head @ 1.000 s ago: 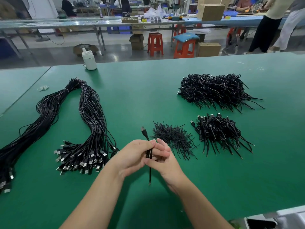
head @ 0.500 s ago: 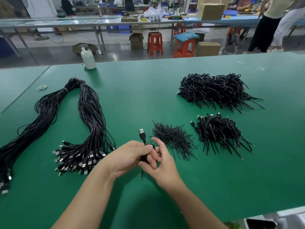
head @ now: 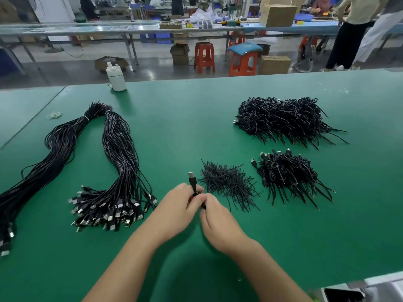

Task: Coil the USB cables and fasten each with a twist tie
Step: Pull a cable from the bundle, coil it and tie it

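Though light and springy, the coiled cable [head: 192, 183] looks apt to unwind; both hands, left [head: 177, 209] and right [head: 218, 216], pinch its middle just beside the ties [head: 226, 182], the best hold.

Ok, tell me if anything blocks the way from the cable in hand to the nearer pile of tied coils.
Nothing solid does. The cable sits between the left hand and right hand; only the loose twist ties lie between it and the nearer coil pile.
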Motion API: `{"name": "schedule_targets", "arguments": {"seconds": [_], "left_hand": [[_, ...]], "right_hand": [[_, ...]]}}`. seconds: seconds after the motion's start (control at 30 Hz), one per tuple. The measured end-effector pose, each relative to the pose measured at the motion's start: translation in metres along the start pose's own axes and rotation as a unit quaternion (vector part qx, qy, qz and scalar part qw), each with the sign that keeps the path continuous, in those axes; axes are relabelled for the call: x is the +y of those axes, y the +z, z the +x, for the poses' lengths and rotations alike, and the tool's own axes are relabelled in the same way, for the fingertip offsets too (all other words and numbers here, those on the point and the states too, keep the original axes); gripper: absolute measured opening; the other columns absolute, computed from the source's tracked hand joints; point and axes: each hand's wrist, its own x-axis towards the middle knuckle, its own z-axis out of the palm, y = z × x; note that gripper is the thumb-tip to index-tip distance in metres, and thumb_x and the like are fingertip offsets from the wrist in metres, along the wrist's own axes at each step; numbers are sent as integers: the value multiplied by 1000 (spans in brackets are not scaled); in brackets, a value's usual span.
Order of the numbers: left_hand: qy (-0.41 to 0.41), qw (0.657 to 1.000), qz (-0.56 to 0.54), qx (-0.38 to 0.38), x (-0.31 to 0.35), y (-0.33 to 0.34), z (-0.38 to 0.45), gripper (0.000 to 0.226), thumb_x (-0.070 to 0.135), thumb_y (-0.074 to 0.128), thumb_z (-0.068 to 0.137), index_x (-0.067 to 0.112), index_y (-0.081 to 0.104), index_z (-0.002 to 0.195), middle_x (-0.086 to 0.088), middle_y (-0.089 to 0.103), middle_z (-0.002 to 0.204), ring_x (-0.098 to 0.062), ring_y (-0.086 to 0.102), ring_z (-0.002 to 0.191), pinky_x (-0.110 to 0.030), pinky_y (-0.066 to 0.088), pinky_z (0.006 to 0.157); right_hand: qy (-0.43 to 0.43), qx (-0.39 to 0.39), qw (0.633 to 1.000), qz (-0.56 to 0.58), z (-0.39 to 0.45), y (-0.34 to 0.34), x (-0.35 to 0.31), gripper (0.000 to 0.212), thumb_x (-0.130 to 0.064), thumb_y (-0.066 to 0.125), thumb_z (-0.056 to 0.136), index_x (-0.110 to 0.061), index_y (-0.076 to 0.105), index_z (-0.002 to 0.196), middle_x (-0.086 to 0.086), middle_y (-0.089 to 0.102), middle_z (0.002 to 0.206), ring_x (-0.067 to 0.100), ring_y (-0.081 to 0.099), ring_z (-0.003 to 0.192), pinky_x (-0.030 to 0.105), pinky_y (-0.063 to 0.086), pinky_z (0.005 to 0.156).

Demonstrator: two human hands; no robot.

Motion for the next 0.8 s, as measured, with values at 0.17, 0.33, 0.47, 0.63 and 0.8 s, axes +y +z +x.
{"name": "schedule_targets", "arguments": {"seconds": [0.17, 0.33, 0.47, 0.63, 0.8], "left_hand": [[41, 999, 17, -17, -8, -3, 3, 22, 46, 62, 89, 25, 66, 86, 6, 59, 72, -5, 51, 64, -19, 42, 61], [3, 1000, 25, -1, -12, 9, 11, 21, 36, 64, 90, 23, 63, 74, 9, 53, 59, 0, 48, 55, -14, 36, 54], [-58, 998, 34, 6, -11, 25, 23, 25, 33, 63, 89, 14, 59, 73, 6, 55, 63, -10, 46, 59, -18, 32, 50], [-143, 971, -190, -27, -15, 48, 37, 27, 25, 68, 88, -2, 63, 88, -1, 45, 63, -18, 37, 59, -30, 32, 58], [-189, 860, -469, -69, -32, 65, 43, 21, 20, 60, 97, 14, 62, 117, -1, 56, 76, -9, 46, 58, -26, 40, 53]], "right_hand": [[-15, -52, 984, 167, -1, 6, 3, 36, -21, 31, 105, -24, 47, 136, -4, 58, 130, 13, 55, 120, 36, 45, 104], [84, -56, 967, 233, 3, 13, 9, 19, -27, 43, 102, -31, 61, 108, -11, 63, 82, 10, 49, 64, 31, 44, 62], [108, -11, 984, 138, 3, 22, 7, 22, -28, 41, 102, -23, 52, 121, 0, 66, 107, 18, 60, 92, 33, 44, 74], [96, 45, 994, 21, 1, 21, 19, 31, -24, 32, 105, -16, 50, 129, 11, 66, 111, 33, 59, 104, 39, 45, 85], [166, 43, 974, 145, -3, 14, 46, 32, -32, 33, 106, -15, 41, 79, 11, 59, 68, 22, 58, 53, 40, 51, 63]]}}
